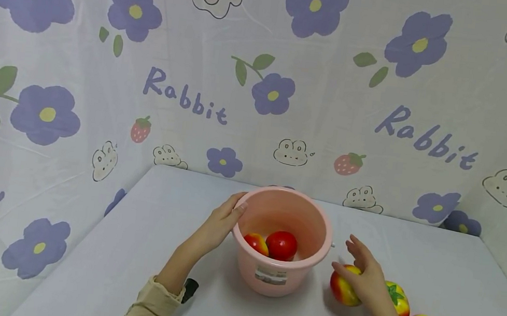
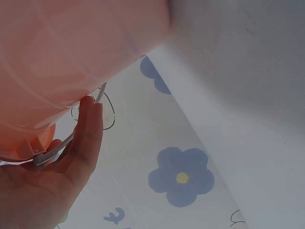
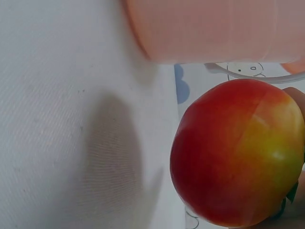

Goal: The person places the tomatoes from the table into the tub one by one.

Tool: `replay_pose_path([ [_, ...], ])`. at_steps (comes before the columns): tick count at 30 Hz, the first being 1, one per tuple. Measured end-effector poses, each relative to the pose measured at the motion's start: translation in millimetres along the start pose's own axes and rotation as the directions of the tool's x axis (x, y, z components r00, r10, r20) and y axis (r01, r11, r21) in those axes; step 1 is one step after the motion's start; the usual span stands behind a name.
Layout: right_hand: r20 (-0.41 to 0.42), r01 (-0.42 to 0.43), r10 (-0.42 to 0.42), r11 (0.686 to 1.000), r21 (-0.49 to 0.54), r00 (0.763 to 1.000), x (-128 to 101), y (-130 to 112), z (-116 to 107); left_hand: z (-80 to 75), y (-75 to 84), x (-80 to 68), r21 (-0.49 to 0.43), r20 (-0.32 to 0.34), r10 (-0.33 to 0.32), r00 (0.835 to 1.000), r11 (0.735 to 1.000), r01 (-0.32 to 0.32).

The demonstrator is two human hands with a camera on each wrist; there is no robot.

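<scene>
Left hand [image 1: 220,224] grips the rim of the pink bucket [image 1: 277,280] mid-counter [image 1: 130,248], two tomatoes inside. Right hand [image 1: 364,275] just right of the bucket, fingers loosely spread over a red-yellow tomato [image 1: 342,289] on the counter; two more tomatoes lie beside it.

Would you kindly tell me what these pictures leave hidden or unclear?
- Head view: the right hand covers much of the red-yellow toy tomato under it, so its grip is unclear.
- Head view: the round pink plastic bucket wall hides the lower parts of the two fruits inside.
- Left wrist view: the bucket, blurred, fills the frame; the left hand is cut off by the edge.
</scene>
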State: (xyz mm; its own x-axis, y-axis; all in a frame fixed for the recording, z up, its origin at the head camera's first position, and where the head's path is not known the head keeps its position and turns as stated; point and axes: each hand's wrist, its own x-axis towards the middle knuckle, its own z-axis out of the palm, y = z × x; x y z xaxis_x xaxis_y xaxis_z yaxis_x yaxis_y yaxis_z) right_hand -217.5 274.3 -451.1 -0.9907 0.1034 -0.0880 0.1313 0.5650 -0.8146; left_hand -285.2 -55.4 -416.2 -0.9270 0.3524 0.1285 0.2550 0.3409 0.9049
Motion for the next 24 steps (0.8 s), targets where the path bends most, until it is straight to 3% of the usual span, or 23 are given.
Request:
replay_pose_path([
  [24, -0.100, 0.102, -0.098, 0.994, 0.036, 0.990, -9, -26, -25, 0.5, 0.3, -0.6, -0.002, -0.011, -0.003, 1.000, 1.000, 0.003],
])
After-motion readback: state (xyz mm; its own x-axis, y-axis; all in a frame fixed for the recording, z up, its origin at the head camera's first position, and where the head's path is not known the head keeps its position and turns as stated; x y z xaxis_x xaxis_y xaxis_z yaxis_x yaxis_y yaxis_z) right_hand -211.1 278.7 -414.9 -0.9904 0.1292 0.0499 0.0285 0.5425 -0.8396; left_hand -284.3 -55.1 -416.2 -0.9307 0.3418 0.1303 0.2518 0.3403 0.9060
